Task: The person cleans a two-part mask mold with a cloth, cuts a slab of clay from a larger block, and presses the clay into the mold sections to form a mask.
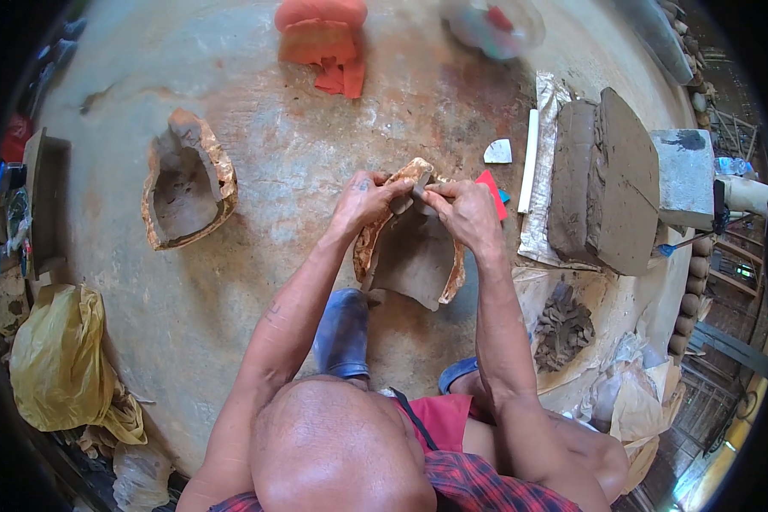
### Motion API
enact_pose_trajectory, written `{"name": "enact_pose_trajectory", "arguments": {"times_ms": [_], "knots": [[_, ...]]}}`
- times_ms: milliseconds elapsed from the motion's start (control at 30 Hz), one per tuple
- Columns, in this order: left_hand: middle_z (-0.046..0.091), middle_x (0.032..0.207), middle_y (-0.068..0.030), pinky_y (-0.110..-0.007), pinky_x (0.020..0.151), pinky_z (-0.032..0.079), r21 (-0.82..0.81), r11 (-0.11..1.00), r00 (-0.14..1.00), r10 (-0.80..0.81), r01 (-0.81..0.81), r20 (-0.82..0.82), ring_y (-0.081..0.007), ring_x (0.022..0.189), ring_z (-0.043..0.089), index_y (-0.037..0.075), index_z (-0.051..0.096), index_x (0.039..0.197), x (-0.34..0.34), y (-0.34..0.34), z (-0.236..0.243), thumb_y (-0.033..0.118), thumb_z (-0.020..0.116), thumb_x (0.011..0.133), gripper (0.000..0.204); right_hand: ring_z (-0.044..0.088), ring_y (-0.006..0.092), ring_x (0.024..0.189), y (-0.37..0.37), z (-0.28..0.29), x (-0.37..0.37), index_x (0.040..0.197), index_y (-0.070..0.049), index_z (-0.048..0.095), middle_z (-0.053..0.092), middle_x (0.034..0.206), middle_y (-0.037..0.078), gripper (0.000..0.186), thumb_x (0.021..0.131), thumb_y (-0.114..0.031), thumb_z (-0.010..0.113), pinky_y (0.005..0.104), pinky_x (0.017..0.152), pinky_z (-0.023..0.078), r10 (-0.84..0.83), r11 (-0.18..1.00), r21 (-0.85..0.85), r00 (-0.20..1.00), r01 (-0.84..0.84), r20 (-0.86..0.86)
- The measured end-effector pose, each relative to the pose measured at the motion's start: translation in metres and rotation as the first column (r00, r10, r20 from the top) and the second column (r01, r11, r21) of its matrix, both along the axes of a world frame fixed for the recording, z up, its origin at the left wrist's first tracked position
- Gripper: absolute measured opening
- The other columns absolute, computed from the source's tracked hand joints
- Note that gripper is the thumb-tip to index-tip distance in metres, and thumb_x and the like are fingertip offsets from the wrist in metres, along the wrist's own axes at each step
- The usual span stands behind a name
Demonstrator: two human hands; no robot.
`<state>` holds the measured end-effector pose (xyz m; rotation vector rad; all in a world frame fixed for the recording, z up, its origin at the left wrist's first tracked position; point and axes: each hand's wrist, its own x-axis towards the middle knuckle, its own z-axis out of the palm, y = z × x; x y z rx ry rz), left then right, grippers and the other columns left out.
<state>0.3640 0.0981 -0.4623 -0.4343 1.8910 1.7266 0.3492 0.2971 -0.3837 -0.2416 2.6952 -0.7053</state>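
In front of me lies a hollow mould (456, 277) with a rough orange-brown rim, its inside lined with smooth grey clay (410, 264). My left hand (367, 203) is closed over the mould's upper left rim, its fingertips against the clay inside. Opposite it, my right hand (469, 215) pinches a small grey clay strip (421, 189) at the narrow top end. The fingertips partly hide this strip. A second clay-lined mould (227, 175) rests on the floor to the left, away from both hands.
On the right, a big grey clay block (610, 179) stands beside a white tube (529, 162) and a concrete block (687, 175). Clay scraps (563, 328) lie nearer me. Red cloth (324, 43) and a blurred basin (495, 26) are at the far side; a yellow plastic bag (60, 358) sits left.
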Motion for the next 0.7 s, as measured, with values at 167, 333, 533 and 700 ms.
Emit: {"name": "enact_pose_trajectory", "arguments": {"times_ms": [167,333,533,700], "knots": [[0.076,0.081,-0.0052,-0.031,0.066,0.053,-0.092,0.995,0.998,-0.044,0.047,0.038,-0.0112,0.070,0.067,0.002,0.083,0.100,-0.004,-0.003,-0.005,0.046,0.078,0.093,0.045,0.074,0.0378,0.086,-0.003,-0.001,0.002,0.106,-0.011,0.083,0.076,0.091,0.020,0.028,0.087,-0.032,0.079,0.0459,0.078,0.057,0.038,0.998,0.046,0.995,-0.034,-0.089],[0.076,0.077,-0.0065,-0.032,0.064,0.053,-0.122,0.990,0.998,-0.061,0.063,0.028,-0.0118,0.068,0.068,0.002,0.083,0.098,-0.006,0.004,0.005,0.047,0.082,0.089,0.046,0.073,0.0383,0.091,0.003,-0.003,0.002,0.106,-0.010,0.083,0.076,0.096,0.020,0.029,0.085,-0.030,0.080,0.0474,0.082,0.057,0.053,0.998,-0.010,0.991,-0.054,-0.123],[0.075,0.072,-0.0098,-0.036,0.062,0.054,-0.107,0.994,0.999,-0.040,0.036,-0.036,-0.0156,0.063,0.069,0.000,0.081,0.087,-0.006,0.001,-0.003,0.050,0.084,0.083,0.050,0.073,0.0363,0.091,-0.014,-0.007,0.002,0.110,-0.005,0.081,0.076,0.094,0.020,0.033,0.085,-0.025,0.082,0.0440,0.084,0.056,0.122,0.991,0.066,0.982,-0.113,-0.147],[0.074,0.072,-0.0101,-0.036,0.061,0.054,-0.124,0.992,1.000,-0.023,0.020,-0.021,-0.0154,0.064,0.069,0.000,0.082,0.089,-0.007,0.008,0.002,0.049,0.084,0.083,0.049,0.073,0.0376,0.094,-0.010,-0.013,-0.003,0.106,-0.003,0.081,0.075,0.095,0.022,0.031,0.086,-0.027,0.079,0.0461,0.088,0.056,0.114,0.993,0.057,0.978,-0.105,-0.172]]}}
